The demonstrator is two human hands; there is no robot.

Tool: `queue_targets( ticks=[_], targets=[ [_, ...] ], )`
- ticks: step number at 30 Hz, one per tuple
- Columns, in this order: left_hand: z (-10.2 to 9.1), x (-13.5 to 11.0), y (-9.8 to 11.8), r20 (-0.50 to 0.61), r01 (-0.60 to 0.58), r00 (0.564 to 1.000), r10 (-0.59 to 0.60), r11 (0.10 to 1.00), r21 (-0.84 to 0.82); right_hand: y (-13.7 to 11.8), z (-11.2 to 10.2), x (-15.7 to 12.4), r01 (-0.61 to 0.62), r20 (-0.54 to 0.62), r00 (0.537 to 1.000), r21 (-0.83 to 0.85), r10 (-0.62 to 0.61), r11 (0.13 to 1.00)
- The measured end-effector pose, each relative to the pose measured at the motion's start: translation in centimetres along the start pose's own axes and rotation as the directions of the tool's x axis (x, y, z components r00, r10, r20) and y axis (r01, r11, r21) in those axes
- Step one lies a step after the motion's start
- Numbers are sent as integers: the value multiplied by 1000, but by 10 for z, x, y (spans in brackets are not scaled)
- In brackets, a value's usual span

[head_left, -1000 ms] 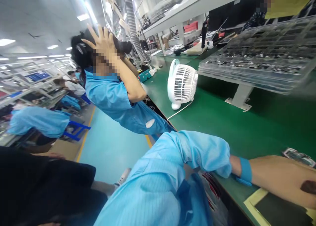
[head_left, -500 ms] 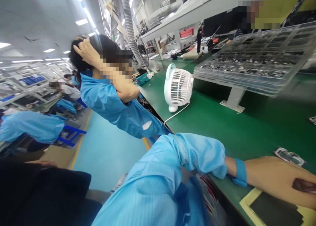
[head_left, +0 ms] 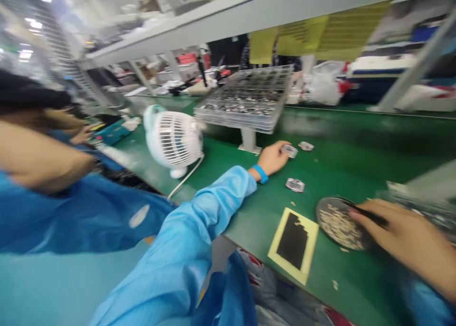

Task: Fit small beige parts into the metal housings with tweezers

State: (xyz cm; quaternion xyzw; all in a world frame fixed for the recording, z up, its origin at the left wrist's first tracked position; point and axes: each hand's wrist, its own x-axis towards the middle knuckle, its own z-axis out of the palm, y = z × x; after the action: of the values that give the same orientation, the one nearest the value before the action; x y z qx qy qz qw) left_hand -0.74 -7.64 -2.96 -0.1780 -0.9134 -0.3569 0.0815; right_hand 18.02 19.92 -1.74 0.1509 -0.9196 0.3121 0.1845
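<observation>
My left hand (head_left: 273, 158) reaches over the green bench, its fingers closed on a small silvery electronic part (head_left: 289, 151). A second such part (head_left: 306, 146) lies just beyond it, and a third part (head_left: 295, 185) is nearer to me. At the right, my right hand (head_left: 406, 231) is blurred and grips slim black tweezers (head_left: 368, 214) above a round dark dish (head_left: 322, 203) of small pale pieces (head_left: 338, 224). Between my hands and nearer the edge lies a yellow sheet (head_left: 308, 264) with a black stepped patch (head_left: 292, 240).
A white fan (head_left: 174, 138) with a cord stands at the left. Behind my left hand, stacked clear compartment trays (head_left: 245, 98) rest on a raised stand (head_left: 249, 141). A co-worker in a blue sleeve (head_left: 107, 217) sits close at left. A shelf (head_left: 221, 20) crosses above.
The view has swung right, bringing my right hand, the dish and the whole yellow sheet into sight. My left hand now appears farther back, with a silvery part. The co-worker's raised arm has come down.
</observation>
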Motion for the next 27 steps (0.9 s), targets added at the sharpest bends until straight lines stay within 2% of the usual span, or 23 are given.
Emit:
queue_targets(
  ticks=[2, 5, 8, 11, 14, 16, 19, 21, 22, 23, 24, 25, 27],
  targets=[
    [1, 37, -8, -9, 42, 999, -42, 999, 25, 5, -10, -8, -34, 126, 991, -115, 48, 993],
    [11, 70, -11, -47, 98, 994, -94, 990, 102, 0, -13, -4, -59, 74, 995, -65, 63, 996],
    [31, 76, -1, -66, 19, 998, -8, 985, 171, -13, -16, 4, -47, -34, 998, 35, 48, 998],
    [53, 74, 12, -7, -101, 994, 106, 965, 242, -26, -23, 8, -19, -133, 990, 114, 34, 993],
    [63, 76, 23, -6, -95, 995, 98, 973, 208, -32, -28, 7, 17, -223, 975, 118, 9, 993],
    [61, 72, 29, -17, -78, 997, 81, 987, 139, -32, -28, 4, -21, -255, 966, 100, 46, 995],
    [50, 47, 38, 13, -85, 996, 85, 996, 3, -34, -21, -1, -177, -256, 941, 184, 221, 967],
    [39, 16, 44, 83, -49, 994, 69, 973, -224, -38, -13, -2, -238, -177, 936, 321, 304, 917],
    [32, -2, 46, 152, 30, 988, 42, 897, -440, -41, -7, -2, -238, -121, 946, 374, 302, 896],
    [24, -21, 47, 240, 132, 970, 28, 773, -621, -44, -2, -2, -224, -69, 959, 407, 274, 885],
    [15, -38, 48, 328, 226, 944, 31, 665, -712, -47, 4, -1, -195, -26, 974, 421, 226, 886],
    [6, -54, 47, 406, 301, 913, 43, 599, -742, -50, 10, 0, -157, 4, 985, 420, 172, 894],
    [-11, -76, 45, 520, 401, 851, 77, 545, -736, -55, 20, 0, -99, 38, 995, 399, 92, 911]
  ],
)
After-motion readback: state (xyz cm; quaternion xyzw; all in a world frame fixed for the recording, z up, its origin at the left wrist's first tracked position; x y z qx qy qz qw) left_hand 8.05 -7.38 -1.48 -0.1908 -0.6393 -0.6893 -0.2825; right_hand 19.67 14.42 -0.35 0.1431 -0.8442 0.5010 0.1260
